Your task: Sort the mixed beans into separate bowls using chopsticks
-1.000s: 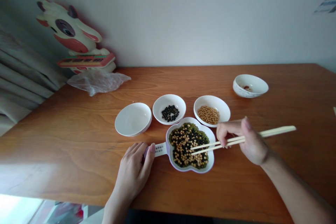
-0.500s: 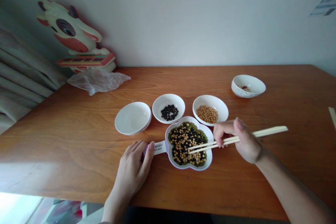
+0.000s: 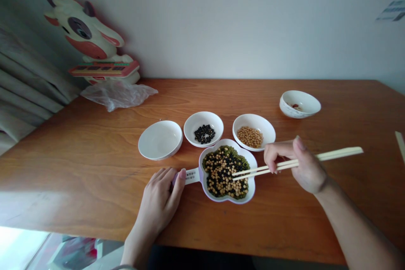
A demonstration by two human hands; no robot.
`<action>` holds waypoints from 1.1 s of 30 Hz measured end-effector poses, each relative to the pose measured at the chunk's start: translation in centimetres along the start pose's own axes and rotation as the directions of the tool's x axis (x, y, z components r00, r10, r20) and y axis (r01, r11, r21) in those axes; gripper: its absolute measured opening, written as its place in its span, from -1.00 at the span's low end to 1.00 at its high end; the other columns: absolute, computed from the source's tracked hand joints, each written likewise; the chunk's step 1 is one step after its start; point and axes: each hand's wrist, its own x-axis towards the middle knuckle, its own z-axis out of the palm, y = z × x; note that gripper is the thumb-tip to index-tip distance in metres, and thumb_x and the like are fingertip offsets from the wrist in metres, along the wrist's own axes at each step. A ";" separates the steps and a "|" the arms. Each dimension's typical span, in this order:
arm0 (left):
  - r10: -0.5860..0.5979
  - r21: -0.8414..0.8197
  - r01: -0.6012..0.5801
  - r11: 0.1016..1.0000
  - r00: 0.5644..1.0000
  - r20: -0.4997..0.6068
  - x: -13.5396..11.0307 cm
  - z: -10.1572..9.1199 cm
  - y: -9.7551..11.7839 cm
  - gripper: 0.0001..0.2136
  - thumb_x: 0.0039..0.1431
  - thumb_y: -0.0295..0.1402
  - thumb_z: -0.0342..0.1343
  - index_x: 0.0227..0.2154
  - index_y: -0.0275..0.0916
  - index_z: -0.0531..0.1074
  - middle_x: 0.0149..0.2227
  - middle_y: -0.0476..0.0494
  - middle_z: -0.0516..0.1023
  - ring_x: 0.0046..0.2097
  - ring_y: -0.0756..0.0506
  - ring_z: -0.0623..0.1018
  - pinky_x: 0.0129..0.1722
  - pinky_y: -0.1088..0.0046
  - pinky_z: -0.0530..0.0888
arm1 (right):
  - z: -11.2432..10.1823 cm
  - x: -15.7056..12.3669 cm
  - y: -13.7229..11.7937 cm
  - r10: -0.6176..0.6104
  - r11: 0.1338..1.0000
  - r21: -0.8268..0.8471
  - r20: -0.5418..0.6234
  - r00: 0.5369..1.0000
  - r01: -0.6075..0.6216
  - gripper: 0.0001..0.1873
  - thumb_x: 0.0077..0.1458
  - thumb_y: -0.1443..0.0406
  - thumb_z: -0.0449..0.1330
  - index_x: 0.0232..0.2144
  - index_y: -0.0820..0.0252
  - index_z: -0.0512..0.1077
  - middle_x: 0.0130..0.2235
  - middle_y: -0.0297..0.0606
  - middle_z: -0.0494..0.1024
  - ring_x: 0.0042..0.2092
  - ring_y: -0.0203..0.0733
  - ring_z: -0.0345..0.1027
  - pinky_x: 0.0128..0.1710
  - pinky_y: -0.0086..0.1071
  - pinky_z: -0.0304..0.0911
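Left hand [image 3: 163, 198]: closed on the handle [image 3: 192, 176] of a flower-shaped dish [image 3: 251, 186], seemingly to steady it; right hand [image 3: 305, 173]: grasping chopsticks [image 3: 340, 153], tips at mixed beans [image 3: 218, 168].

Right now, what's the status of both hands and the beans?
Left hand on dish handle. Right hand holding chopsticks, tips slightly apart. Mixed beans under the tips, contact unclear. No obstruction visible.

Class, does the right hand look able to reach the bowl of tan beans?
Probably yes: the bowl stands, open, just beyond the right hand, which holds chopsticks; nothing visible lies between.
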 end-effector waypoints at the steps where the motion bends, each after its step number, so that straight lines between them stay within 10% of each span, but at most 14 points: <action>1: -0.001 -0.001 0.001 1.000 1.000 -0.001 0.0 0.0 0.0 -0.66 0.51 -0.21 -0.10 -0.45 -0.14 0.24 -0.42 -0.04 0.44 -0.33 -0.11 0.44 -0.27 0.37 0.31 | -0.1 0.0 0.0 0.002 1.000 0.002 -0.001 1.000 -0.002 -0.15 0.41 -0.15 -0.40 -0.52 0.15 0.44 -0.52 -0.26 0.40 -0.44 -0.19 0.26 -0.36 -0.26 0.12; 33: -0.006 -0.013 0.006 1.000 1.000 0.010 -0.2 0.2 -0.3 -0.65 0.52 -0.18 -0.11 -0.44 -0.15 0.24 -0.42 -0.04 0.41 -0.33 -0.11 0.40 -0.25 0.33 0.28 | 0.8 0.1 0.8 0.050 0.997 0.061 -0.087 0.995 -0.045 -0.14 0.41 -0.15 -0.37 -0.55 0.13 0.48 -0.53 -0.26 0.40 -0.45 -0.18 0.27 -0.37 -0.26 0.15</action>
